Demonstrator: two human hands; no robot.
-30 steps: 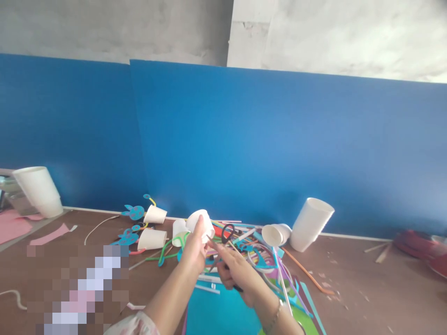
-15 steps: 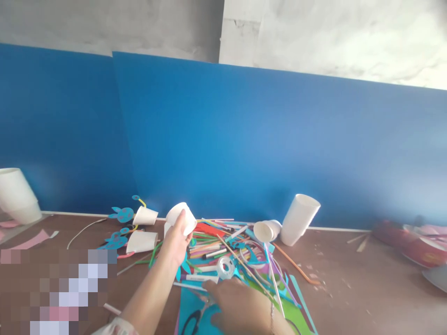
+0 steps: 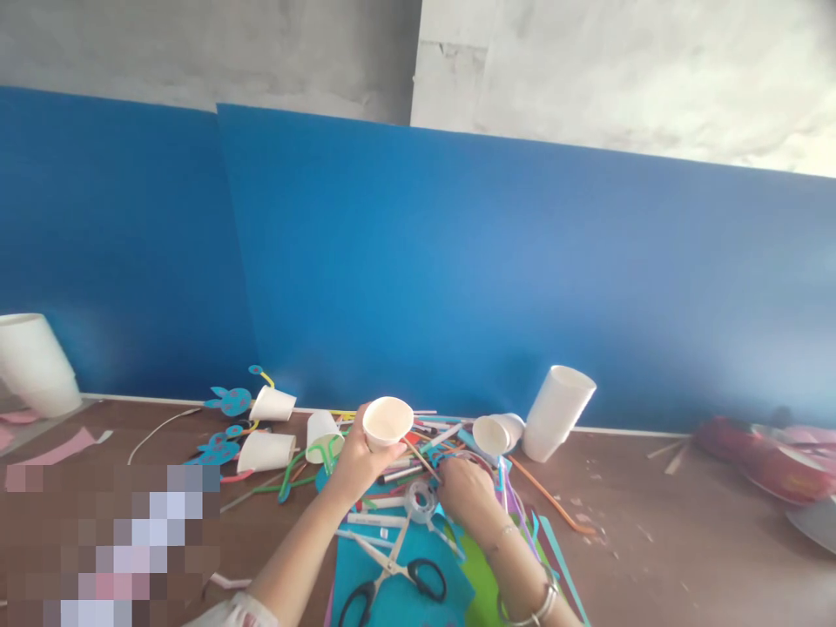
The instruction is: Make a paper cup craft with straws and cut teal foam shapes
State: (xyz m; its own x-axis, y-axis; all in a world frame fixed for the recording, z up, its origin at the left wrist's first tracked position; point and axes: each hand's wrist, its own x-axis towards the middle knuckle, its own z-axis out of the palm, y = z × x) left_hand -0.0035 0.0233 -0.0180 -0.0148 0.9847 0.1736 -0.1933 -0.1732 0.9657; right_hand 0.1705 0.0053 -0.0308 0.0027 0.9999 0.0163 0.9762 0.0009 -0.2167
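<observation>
The hands are apart. The left hand (image 3: 356, 461) is clamped round a white cup (image 3: 387, 421), held up off the tabletop (image 3: 627, 540) before the middle of its far edge, mouth toward the person. The right hand (image 3: 467, 492) is down at the pile of pens (image 3: 401, 471) and straws, fingers curled and mostly hidden; I cannot tell whether they grip anything. A thin stick (image 3: 421, 456) shows between the two hands. Nearer the person's edge, scissors (image 3: 390, 567) lie with blades spread on blue paper (image 3: 423, 538), a tape roll (image 3: 420, 502) just beyond their tips and green paper (image 3: 482, 579) to the right. Along the far edge, left to right, come two cups with blue cutouts (image 3: 233, 401), a cup with green straws (image 3: 325, 450), cups on their side (image 3: 497, 434) and a leaning cup stack (image 3: 558, 414). An orange straw (image 3: 552, 498) lies right of the pile.
</observation>
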